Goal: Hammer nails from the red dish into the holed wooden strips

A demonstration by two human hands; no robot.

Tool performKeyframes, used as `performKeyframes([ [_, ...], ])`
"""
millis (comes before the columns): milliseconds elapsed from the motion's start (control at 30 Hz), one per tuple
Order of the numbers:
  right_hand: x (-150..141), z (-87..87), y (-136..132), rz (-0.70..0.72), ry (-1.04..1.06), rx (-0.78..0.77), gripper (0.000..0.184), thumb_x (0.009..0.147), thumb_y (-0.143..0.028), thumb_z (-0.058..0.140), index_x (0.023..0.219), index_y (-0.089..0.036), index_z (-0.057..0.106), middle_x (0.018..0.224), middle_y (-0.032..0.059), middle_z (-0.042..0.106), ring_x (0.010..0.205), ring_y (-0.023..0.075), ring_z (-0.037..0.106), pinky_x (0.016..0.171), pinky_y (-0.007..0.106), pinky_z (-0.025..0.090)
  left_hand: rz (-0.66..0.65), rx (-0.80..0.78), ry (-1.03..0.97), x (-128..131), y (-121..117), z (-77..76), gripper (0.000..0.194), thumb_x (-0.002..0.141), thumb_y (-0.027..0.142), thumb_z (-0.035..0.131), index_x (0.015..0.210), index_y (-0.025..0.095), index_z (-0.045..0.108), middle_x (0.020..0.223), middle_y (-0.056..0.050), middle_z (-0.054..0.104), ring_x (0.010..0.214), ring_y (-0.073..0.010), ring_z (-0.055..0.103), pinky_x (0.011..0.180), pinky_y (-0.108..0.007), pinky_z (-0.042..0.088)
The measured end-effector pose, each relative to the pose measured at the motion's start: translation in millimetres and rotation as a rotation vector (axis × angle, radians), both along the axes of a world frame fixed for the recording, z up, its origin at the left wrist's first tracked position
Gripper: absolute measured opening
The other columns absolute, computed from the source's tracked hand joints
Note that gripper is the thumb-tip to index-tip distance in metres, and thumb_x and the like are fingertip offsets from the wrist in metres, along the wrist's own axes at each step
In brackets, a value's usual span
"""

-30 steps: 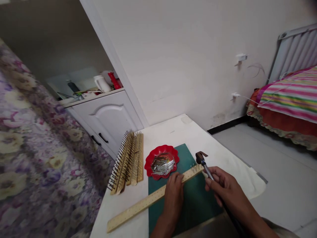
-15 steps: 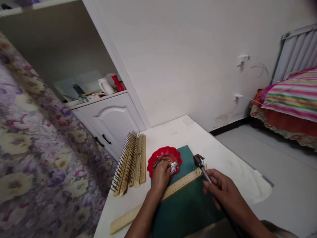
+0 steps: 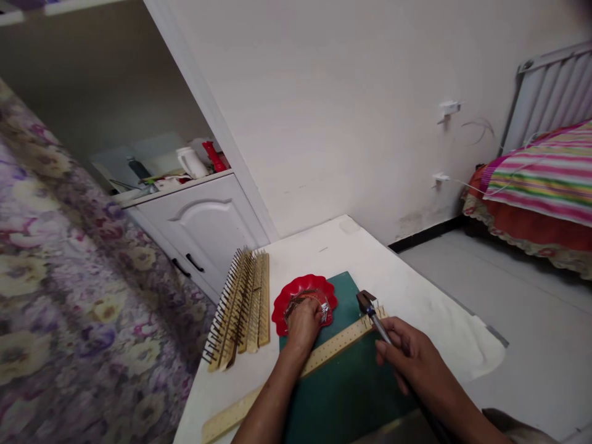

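Observation:
My left hand [image 3: 304, 320] reaches down into a red scalloped dish [image 3: 282, 302] of loose nails [image 3: 326, 307]. Its fingers are curled in, and the fingertips and whatever they grip are hidden. My right hand [image 3: 407, 348] is wrapped round a claw hammer [image 3: 370, 305], its head raised near the far end of a drilled wooden strip [image 3: 335, 349]. Several nails stand upright in that end of the strip. The strip lies slantwise over a green mat [image 3: 342, 394], and my left forearm crosses above it.
Several wooden strips full of upright nails [image 3: 240, 302] lie side by side left of the dish on the white table [image 3: 314, 246]. A cabinet [image 3: 208, 216] and a floral curtain [image 3: 69, 277] are to the left. A bed [image 3: 541, 191] stands at the right.
My left hand has left the wooden strip and moved up and left into the dish of nails, where it stays. My right hand keeps holding the hammer, with little movement.

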State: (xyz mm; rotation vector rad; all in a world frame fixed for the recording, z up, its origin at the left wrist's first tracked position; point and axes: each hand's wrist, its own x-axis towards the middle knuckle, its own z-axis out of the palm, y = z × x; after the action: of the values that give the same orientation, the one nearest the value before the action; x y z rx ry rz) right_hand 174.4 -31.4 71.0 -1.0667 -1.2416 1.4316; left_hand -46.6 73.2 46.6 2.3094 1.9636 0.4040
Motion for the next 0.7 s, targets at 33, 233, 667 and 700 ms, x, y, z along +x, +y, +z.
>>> performKeyframes([
  [33, 0.3, -0.8, -0.2, 0.002, 0.002, 0.003, 0.018, 0.082, -0.035, 0.051, 0.092, -0.02, 0.05, 0.063, -0.0075, 0.055, 0.032, 0.0025, 0.037, 0.031, 0.015, 0.029, -0.002, 0.006, -0.003, 0.2, -0.7, 0.6, 0.008, 0.078, 0.017, 0.055, 0.076, 0.019, 0.062, 0.084, -0.004, 0.063, 0.08, -0.0182, 0.057, 0.064, -0.025, 0.035],
  [233, 0.9, -4.8, -0.2, -0.005, 0.002, 0.005, 0.019, 0.083, -0.035, 0.051, 0.094, -0.019, 0.049, 0.063, -0.0068, 0.057, 0.031, 0.0019, 0.037, 0.031, 0.015, 0.028, -0.049, 0.085, -0.063, -1.0, -7.0, 3.2, 0.011, 0.08, 0.015, 0.051, 0.077, 0.019, 0.06, 0.085, -0.003, 0.063, 0.078, -0.0158, 0.056, 0.064, -0.023, 0.035],
  [667, 5.9, -0.6, 0.2, -0.031, 0.003, -0.01, 0.02, 0.081, -0.036, 0.052, 0.092, -0.021, 0.05, 0.063, -0.0072, 0.058, 0.03, 0.0039, 0.038, 0.032, 0.017, 0.026, -0.149, -0.007, -0.723, 39.2, -43.1, 8.8, 0.015, 0.081, 0.028, 0.051, 0.086, 0.018, 0.061, 0.07, 0.0, 0.06, 0.062, -0.0124, 0.053, 0.058, -0.021, 0.039],
  [700, 7.7, 0.0, -0.1, -0.037, 0.002, -0.004, 0.019, 0.081, -0.036, 0.052, 0.092, -0.021, 0.05, 0.063, -0.0072, 0.058, 0.03, 0.0038, 0.038, 0.032, 0.017, 0.026, -0.144, -0.051, -0.785, 44.4, -45.2, 5.4, 0.015, 0.08, 0.028, 0.051, 0.085, 0.017, 0.06, 0.069, 0.001, 0.06, 0.061, -0.0119, 0.053, 0.057, -0.021, 0.039],
])
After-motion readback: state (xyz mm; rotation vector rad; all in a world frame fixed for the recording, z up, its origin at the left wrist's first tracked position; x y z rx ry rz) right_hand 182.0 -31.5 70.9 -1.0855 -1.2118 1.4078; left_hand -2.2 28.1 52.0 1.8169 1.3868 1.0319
